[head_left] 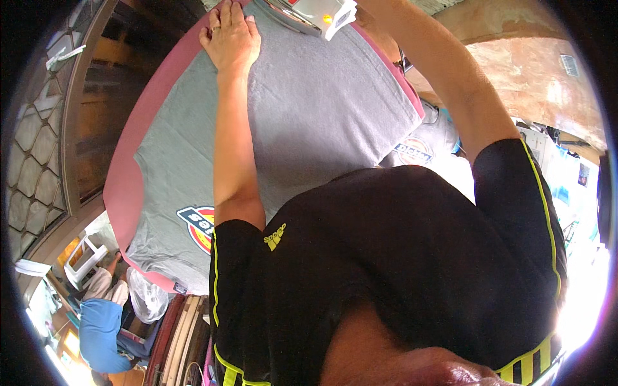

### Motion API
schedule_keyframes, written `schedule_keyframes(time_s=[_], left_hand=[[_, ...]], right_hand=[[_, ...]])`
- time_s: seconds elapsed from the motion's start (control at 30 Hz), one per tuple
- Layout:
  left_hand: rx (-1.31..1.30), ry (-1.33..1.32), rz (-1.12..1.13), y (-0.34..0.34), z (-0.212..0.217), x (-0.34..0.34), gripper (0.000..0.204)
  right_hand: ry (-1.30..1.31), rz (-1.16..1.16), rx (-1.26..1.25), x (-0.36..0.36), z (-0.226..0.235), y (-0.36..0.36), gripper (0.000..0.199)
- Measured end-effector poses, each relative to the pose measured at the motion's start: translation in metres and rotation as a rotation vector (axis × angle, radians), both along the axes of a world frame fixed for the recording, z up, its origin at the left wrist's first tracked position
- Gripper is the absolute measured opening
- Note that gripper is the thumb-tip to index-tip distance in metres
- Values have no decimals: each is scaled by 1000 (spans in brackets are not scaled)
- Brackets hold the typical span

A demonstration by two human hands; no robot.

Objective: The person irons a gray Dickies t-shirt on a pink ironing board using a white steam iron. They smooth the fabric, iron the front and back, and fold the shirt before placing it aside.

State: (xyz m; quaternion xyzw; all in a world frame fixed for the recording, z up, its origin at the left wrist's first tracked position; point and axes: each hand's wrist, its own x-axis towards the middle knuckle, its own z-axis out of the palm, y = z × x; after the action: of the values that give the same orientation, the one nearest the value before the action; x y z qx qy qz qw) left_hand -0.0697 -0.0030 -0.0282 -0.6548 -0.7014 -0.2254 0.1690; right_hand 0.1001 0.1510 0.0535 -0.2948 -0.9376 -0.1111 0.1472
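A grey T-shirt (309, 96) lies spread over a pink-covered ironing board (122, 180), with part of a round red and yellow print (198, 225) showing. My left hand (233, 40) rests on the shirt's far left part, fingers stretched forward and lying flat, a ring on one finger. To its right, at the upper edge, is an iron (322, 18) with a shiny metal rim and a clear and white body where an orange spot shows. My right forearm (425, 45) reaches up beside the iron; the hand is beyond the picture's edge, so its grip is hidden.
At the left stands a window grille (35, 161). Behind the board are a white plastic stool (84, 264), a clear plastic bag (147, 296) and a person in a blue shirt (102, 331). Another grey printed garment (428, 138) lies right of the board.
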Motion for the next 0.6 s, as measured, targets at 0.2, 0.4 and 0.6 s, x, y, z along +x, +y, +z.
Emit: schedule_keyframes(time_s=[0.2, 0.4, 0.6], left_hand=[[-28, -24, 42, -5, -3, -1, 49], [-21, -22, 35, 1, 0, 8, 48], [-29, -16, 36, 7, -3, 7, 45]], right_hand=[[-39, 147, 192, 49, -11, -37, 43], [4, -82, -52, 11, 0, -2, 34], [-140, 104, 171, 63, -10, -54, 46]])
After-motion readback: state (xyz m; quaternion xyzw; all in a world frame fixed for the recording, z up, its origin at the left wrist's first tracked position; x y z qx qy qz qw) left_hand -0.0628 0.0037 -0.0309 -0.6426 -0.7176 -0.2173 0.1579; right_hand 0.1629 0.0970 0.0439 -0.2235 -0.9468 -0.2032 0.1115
